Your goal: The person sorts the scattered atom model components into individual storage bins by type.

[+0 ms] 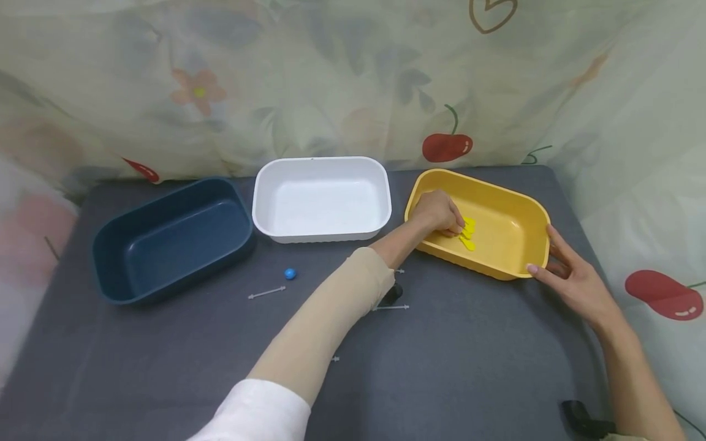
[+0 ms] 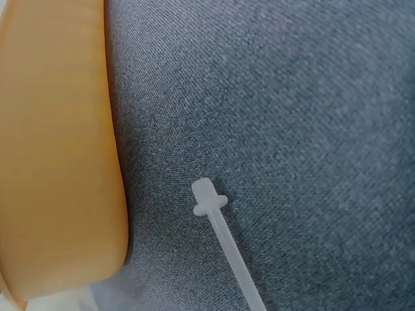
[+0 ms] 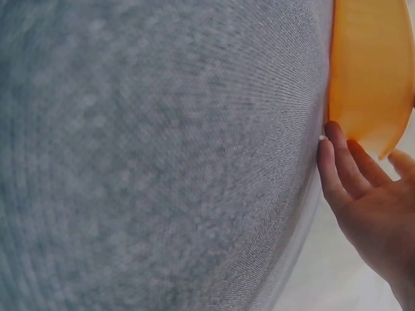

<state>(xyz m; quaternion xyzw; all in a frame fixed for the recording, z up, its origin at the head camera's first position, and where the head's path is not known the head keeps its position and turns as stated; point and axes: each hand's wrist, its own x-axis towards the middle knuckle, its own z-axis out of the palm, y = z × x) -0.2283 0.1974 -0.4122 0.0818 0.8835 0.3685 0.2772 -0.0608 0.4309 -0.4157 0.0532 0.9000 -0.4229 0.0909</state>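
Observation:
A yellow plastic basin stands at the right of the table, turned at a slant. My left hand reaches over its near left rim, with bent fingers close together at several small bright yellow pieces on the basin floor. The hand covers part of these pieces, and their kind is too small to make out. At the basin's right end, my right hand holds the corner between thumb and fingers. In the right wrist view, its fingertips meet the basin's outer wall.
Left of the yellow basin are a white basin and a dark blue basin. In front lie a small blue ball and several thin whitish rods with knobbed ends, one close beside the yellow basin. A printed curtain hangs behind.

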